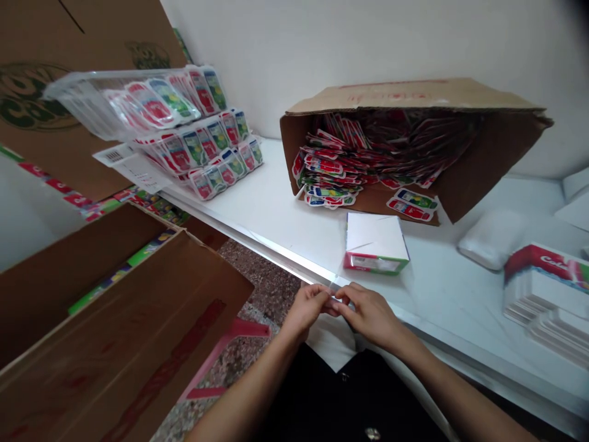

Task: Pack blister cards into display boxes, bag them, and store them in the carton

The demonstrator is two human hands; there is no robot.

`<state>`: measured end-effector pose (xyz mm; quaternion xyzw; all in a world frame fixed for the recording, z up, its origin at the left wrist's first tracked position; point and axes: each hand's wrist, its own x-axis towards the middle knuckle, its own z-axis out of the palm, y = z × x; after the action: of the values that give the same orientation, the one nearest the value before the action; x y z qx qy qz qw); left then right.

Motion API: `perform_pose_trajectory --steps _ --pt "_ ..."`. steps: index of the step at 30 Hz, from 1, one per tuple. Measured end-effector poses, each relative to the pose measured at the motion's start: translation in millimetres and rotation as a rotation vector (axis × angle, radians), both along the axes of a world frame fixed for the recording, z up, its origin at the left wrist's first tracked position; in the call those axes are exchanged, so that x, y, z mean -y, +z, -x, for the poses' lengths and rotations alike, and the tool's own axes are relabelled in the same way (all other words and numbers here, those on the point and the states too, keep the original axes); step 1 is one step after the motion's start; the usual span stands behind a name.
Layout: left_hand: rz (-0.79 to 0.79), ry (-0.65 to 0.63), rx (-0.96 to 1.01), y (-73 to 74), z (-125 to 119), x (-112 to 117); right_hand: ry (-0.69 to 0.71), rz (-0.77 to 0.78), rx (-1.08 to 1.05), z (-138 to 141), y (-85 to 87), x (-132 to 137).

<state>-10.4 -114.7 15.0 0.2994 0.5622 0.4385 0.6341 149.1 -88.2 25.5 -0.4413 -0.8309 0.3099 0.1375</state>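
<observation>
My left hand [307, 307] and my right hand [368, 313] meet at the near edge of the white table [276, 221], fingertips pinched together on a small clear piece [332, 299] that I cannot make out. Just beyond them stands a small white carton [375, 242] with a green and red side. Farther back a cardboard box [414, 141] lies on its side, spilling red, green and blue printed cards [331, 178].
Clear plastic trays of the same cards [193, 135] are stacked at the back left. A large open cardboard box [115, 319] stands on the floor at left. White bundles and a red-printed stack [547, 288] lie at right. A red stool frame [230, 350] sits below.
</observation>
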Motion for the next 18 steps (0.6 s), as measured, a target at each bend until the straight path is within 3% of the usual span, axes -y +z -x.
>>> perform_pose_trajectory --steps 7,13,16,18 --pt "0.012 -0.012 -0.054 -9.3 -1.8 -2.9 0.002 0.032 -0.030 2.5 -8.6 -3.2" --pt "-0.009 0.015 -0.057 -12.1 -9.7 -8.0 0.140 -0.123 -0.186 -2.5 -13.6 -0.1" --pt "-0.019 0.058 -0.088 -17.2 -13.5 -11.2 0.187 -0.134 -0.246 -4.9 -6.9 1.7" --pt "-0.012 0.067 -0.111 -19.1 -11.1 -13.5 0.217 -0.043 -0.274 -17.5 4.4 8.2"
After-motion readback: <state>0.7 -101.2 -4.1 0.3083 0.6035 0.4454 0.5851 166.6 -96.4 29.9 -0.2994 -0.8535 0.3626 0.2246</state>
